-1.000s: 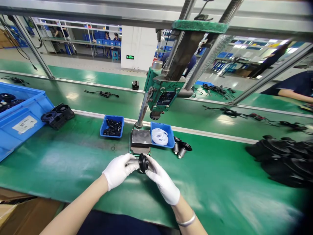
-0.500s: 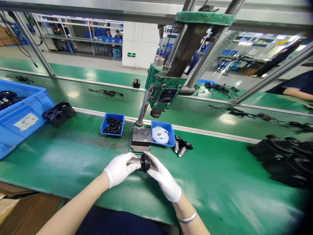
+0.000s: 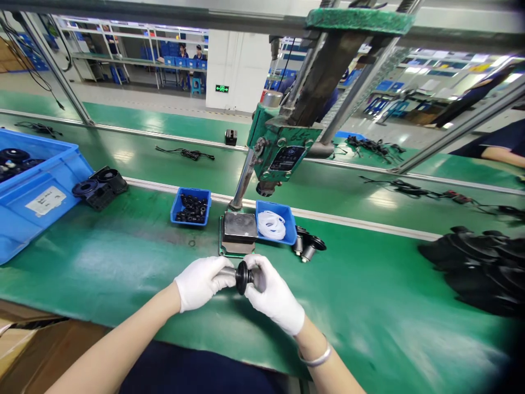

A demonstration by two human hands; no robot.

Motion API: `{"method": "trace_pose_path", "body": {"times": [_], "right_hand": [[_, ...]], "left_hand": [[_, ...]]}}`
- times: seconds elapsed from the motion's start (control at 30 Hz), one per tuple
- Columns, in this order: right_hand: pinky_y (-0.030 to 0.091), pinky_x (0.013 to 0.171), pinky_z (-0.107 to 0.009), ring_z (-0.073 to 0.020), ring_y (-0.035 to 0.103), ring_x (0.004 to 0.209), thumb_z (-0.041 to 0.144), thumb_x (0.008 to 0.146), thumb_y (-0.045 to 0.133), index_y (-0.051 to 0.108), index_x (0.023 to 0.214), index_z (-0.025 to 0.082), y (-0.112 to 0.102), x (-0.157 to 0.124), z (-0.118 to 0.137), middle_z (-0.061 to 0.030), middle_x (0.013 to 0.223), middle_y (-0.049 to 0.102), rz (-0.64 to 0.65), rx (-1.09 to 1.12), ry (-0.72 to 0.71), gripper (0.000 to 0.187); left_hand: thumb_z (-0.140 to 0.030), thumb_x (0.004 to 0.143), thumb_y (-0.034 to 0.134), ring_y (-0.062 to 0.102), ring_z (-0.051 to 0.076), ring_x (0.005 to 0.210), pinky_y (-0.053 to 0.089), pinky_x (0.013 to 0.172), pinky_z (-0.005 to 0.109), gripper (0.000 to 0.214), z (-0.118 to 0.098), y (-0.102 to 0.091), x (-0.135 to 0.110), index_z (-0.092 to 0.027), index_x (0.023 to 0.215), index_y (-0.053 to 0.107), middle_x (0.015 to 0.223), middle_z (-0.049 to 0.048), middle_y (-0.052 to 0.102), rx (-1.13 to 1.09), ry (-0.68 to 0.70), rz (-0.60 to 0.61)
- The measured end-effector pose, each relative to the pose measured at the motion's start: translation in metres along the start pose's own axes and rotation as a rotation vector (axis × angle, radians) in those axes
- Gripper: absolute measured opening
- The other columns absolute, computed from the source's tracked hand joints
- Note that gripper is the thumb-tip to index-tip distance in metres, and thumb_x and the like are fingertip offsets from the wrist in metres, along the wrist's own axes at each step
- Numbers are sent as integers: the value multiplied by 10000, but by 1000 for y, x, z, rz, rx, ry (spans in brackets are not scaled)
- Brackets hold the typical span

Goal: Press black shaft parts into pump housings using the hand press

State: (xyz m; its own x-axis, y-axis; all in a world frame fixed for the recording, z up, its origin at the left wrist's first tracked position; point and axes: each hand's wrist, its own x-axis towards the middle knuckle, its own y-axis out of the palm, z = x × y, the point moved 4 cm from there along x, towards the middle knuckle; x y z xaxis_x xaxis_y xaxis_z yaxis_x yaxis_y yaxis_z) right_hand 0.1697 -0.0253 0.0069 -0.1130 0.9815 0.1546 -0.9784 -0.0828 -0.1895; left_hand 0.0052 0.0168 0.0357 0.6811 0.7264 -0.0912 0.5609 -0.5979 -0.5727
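My left hand point(image 3: 205, 282), in a white glove, is closed around the silver cylinder end of a part with a black grooved disc point(image 3: 241, 277). On the other side of the disc, my gloved right hand point(image 3: 274, 293) curls its thumb and fingers around the part's dark right end. The part lies roughly level above the green mat, just in front of the press base point(image 3: 240, 227). Some of it is hidden inside the gloves. Similar silver cylinders with black discs point(image 3: 307, 249) lie to the right of the base.
Above the base stands a green hand press point(image 3: 283, 148). Blue trays flank it, one with small black parts point(image 3: 192, 208), one with white rings point(image 3: 271, 225). A large blue crate point(image 3: 49, 202) and black housing point(image 3: 100, 187) stand left; black parts point(image 3: 479, 268) are piled right.
My right hand has shifted slightly right along the part, and its fingers curl more. More of the part's right end shows. My left hand keeps its hold. The view has shifted slightly.
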Motion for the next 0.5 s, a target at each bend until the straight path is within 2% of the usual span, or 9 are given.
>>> {"method": "trace_pose_path", "body": {"times": [0.13,0.23,0.3,0.4,0.5], "right_hand": [[454,746,-306,-187,485,819,106,674,504,435,920,228,4,9,10,-27,926,474,-19,-98,-119,283],[424,706,-301,-187,462,786,74,625,474,409,857,231,13,14,16,-18,885,459,-8,-254,-150,288],[398,673,-296,-186,450,758,56,596,462,383,807,232,25,16,17,-12,849,447,7,-353,-176,286],[370,636,-292,-183,446,721,39,586,454,355,777,233,42,19,12,-9,825,432,7,-413,-206,289],[380,635,-294,-189,460,723,36,612,469,358,788,235,51,19,8,-14,837,433,-4,-417,-245,288]], "left_hand": [[-368,951,500,660,212,886,484,755,280,194,-1,-7,0,-212,989,608,981,34,710,155,55,-6],[-354,927,536,687,219,869,507,734,277,193,4,-5,3,-207,1025,615,968,43,719,420,47,61],[-287,871,578,704,273,822,520,710,333,156,9,0,7,-173,958,640,906,88,725,585,9,84],[-197,827,542,706,351,748,519,650,422,143,20,7,15,-122,863,657,808,159,716,710,-56,36],[-236,838,536,705,337,695,508,616,406,168,26,10,21,-142,776,662,728,143,708,778,-38,23]]}}
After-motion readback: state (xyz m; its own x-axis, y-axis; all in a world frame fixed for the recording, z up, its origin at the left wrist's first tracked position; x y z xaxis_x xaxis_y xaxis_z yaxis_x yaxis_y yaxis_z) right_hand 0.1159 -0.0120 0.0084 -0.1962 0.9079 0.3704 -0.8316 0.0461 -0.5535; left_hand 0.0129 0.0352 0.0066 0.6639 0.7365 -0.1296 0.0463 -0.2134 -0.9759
